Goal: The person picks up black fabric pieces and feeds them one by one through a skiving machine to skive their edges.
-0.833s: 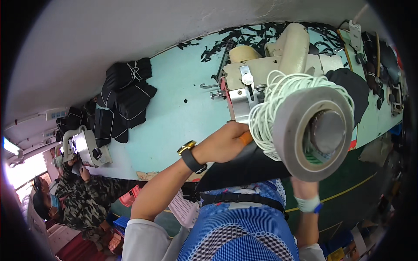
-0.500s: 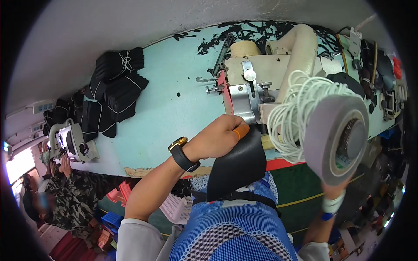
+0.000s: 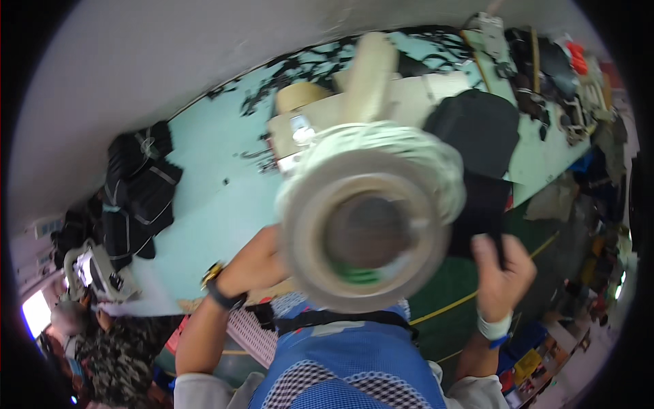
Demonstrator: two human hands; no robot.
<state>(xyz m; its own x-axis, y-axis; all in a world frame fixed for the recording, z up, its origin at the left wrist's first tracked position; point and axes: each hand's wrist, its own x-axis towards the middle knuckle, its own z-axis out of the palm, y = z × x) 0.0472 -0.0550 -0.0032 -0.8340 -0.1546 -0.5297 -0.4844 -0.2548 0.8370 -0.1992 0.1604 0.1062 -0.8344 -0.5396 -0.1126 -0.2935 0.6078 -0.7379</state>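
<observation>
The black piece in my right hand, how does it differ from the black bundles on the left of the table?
The black piece looks flat, while the black bundles are thick and bulky. The black piece shows no tie; the black bundles have pale cord around them. Your right hand grips the black piece, whereas the black bundles lie on the table. Both are black.

In the right grip, the black sheet looks matt and smooth. Between it and the left grip, the grey roll has a dull, smooth finish. Beyond both grips, the machine arm looks painted, faintly glossy; the table looks smooth. Between the forearms, the apron is patterned cloth.
</observation>
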